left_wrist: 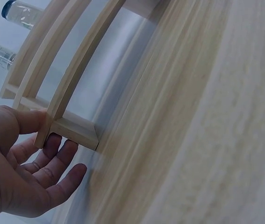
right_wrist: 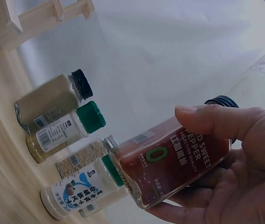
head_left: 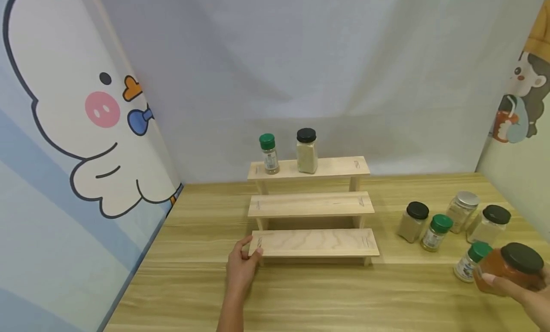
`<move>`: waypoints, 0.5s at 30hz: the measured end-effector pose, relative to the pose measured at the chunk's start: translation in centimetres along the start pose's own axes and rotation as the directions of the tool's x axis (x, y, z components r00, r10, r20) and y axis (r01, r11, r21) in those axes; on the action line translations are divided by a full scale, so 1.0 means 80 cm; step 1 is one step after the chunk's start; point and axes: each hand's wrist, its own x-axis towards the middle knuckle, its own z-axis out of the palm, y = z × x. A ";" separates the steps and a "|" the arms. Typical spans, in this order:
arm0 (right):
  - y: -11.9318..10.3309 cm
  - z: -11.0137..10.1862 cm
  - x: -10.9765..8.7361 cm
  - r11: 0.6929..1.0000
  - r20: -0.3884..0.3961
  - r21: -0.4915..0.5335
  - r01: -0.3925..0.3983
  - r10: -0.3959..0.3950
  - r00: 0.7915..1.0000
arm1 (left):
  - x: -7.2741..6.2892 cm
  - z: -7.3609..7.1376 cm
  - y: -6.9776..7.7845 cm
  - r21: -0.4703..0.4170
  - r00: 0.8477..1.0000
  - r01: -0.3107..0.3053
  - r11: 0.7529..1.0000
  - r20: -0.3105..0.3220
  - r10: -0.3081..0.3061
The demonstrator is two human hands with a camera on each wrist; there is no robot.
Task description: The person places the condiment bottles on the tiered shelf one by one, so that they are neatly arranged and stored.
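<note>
My left hand (head_left: 241,267) grips the left end of the lowest step of a three-tier wooden rack (head_left: 315,242). In the left wrist view, the thumb lies on one side of the board and the fingertips touch its underside and leg. At the far right, my right hand (head_left: 522,296) holds a square glass jar of red sweet pepper powder (right_wrist: 169,158) with a black lid, raised and tilted in the right wrist view. Right by it stands a green-capped shaker bottle (head_left: 467,267) with a white label. A green-capped bottle (head_left: 269,160) and a black-lidded jar (head_left: 307,155) stand on the top tier.
Right of the rack stand a black-lidded jar (head_left: 411,227), a green-capped bottle (head_left: 433,239), a silver-lidded jar (head_left: 459,215) and another black-lidded jar (head_left: 483,229). A pale curtain (head_left: 301,60) hangs behind the wooden table (head_left: 180,284); printed panels (head_left: 56,189) flank it.
</note>
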 end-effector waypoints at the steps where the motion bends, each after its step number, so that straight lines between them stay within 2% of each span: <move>1: 0.000 0.002 0.000 1.000 0.015 0.013 -0.001 0.001 1.000 | 0.000 -0.001 0.000 -0.002 1.000 -0.002 1.000 0.002 0.002; 7: -0.014 0.009 0.000 0.999 0.151 0.031 -0.021 0.016 0.988 | 0.001 -0.002 -0.001 -0.001 1.000 0.005 1.000 -0.005 -0.005; 11: -0.034 0.018 -0.001 0.999 0.191 -0.004 -0.032 0.033 0.981 | 0.002 -0.001 0.000 -0.008 1.000 -0.003 1.000 -0.010 0.003; 13: -0.044 0.022 0.000 0.998 0.226 -0.043 -0.054 0.062 0.972 | 0.002 -0.001 0.001 -0.016 1.000 -0.010 1.000 -0.009 0.010; 15: -0.053 0.025 0.003 0.995 0.290 -0.057 -0.077 0.090 0.953 | 0.002 -0.001 0.001 -0.025 1.000 -0.014 1.000 -0.005 0.014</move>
